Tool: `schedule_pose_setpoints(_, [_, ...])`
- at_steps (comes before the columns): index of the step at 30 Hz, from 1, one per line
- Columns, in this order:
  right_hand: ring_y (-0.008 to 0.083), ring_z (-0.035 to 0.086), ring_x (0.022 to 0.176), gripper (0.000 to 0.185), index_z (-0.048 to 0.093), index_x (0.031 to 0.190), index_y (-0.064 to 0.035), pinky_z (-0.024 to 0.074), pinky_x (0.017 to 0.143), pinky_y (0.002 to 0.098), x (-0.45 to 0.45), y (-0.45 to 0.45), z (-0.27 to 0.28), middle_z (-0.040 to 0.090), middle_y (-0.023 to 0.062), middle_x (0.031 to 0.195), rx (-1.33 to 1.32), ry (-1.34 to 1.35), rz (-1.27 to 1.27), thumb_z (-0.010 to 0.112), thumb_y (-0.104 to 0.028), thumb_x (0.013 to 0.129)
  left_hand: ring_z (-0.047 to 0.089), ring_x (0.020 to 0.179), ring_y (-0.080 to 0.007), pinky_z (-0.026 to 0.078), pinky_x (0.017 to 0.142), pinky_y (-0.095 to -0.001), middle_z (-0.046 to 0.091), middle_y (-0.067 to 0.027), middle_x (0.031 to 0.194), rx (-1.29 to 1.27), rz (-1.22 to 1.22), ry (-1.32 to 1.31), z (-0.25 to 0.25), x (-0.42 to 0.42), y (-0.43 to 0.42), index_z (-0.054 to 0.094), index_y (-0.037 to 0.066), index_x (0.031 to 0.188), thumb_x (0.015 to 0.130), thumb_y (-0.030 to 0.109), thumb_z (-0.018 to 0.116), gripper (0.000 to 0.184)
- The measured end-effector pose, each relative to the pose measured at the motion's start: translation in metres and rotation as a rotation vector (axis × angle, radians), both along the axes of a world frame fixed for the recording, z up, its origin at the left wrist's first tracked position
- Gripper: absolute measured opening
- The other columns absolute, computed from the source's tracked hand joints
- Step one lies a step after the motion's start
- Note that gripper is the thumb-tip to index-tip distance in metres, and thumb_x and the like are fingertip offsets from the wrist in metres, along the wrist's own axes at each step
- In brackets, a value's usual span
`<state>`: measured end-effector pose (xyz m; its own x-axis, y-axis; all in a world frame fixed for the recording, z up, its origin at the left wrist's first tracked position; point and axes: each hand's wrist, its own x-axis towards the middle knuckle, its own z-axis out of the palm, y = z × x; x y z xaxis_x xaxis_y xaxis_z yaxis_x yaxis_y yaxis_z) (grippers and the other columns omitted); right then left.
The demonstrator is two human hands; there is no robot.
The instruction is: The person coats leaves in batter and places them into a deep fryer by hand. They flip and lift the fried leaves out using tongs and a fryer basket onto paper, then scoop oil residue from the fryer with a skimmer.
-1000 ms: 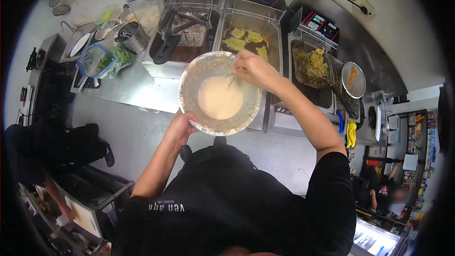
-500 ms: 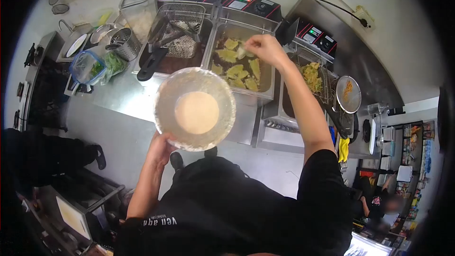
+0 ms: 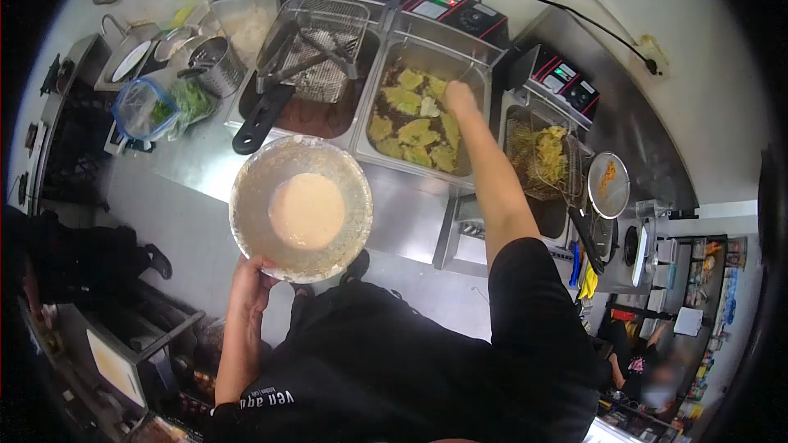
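Note:
My left hand (image 3: 253, 280) grips the rim of a metal mixing bowl (image 3: 355, 184) from below. Pale, runny batter (image 3: 308, 212) pools in the bowl, and smears coat its wall. Over the middle deep fryer (image 3: 369, 144) is my right hand (image 3: 461, 100), its fingers closed; what they hold, if anything, is hard to make out. A thin wire-like line shows just above them. Several flat yellow-green battered pieces (image 3: 418, 133) float in the dark oil. One paler piece (image 3: 429, 107) lies among them, left of my right hand and apart from it.
A frying basket (image 3: 324, 41) with a black handle (image 3: 261, 119) rests over the left fryer. The right fryer's basket holds fried pieces (image 3: 552, 154); beside it is a round strainer (image 3: 608, 186). Bagged greens (image 3: 193, 100) lie left. Another person (image 3: 636, 361) is at lower right.
The pale piece pinched in my right hand has gone into the oil. That hand has shifted right, away from it. The bowl has moved left and slightly down in view.

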<state>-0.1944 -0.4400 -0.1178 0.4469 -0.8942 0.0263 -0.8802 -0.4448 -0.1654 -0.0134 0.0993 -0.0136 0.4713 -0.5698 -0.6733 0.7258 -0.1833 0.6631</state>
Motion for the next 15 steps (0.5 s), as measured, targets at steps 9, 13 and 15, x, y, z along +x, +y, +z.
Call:
schedule_pose_setpoints(9, [0.0366,0.066,0.077,0.017,0.073,0.081,-0.0073,0.0521,0.075,0.0439,0.034,0.222,0.175,0.068,0.0184,0.081,0.289,-0.068,0.223,0.067,-0.022,0.077,0.062,0.098,-0.0284,0.054,0.087,-0.0427,0.061,-0.0158,0.108,0.028,0.077,0.095,-0.030,0.060,0.057,0.050,-0.007,0.116,0.074,0.002,0.049,0.043])
schedule_pose_setpoints(13, [0.0344,0.067,0.080,0.016,0.073,0.080,-0.0064,0.0527,0.076,0.0447,0.073,0.300,0.090,0.069,0.0193,0.085,0.339,0.042,0.498,0.065,-0.020,0.077,0.062,0.101,-0.0277,0.054,0.087,-0.0397,0.060,-0.0165,0.112,0.049,0.072,0.064,-0.032,0.099,0.069,0.049,-0.007,0.117,0.073,0.002,0.049,0.045])
schedule_pose_setpoints(15, [0.0325,0.068,0.082,0.018,0.072,0.087,-0.0054,0.0539,0.074,0.0441,0.094,0.322,0.042,0.069,0.0185,0.089,0.246,0.191,0.517,0.057,-0.015,0.082,0.061,0.103,-0.0279,0.054,0.089,-0.0405,0.059,-0.0170,0.114,0.028,0.079,0.072,-0.048,0.118,0.077,0.047,-0.007,0.120,0.074,0.003,0.049,0.048])
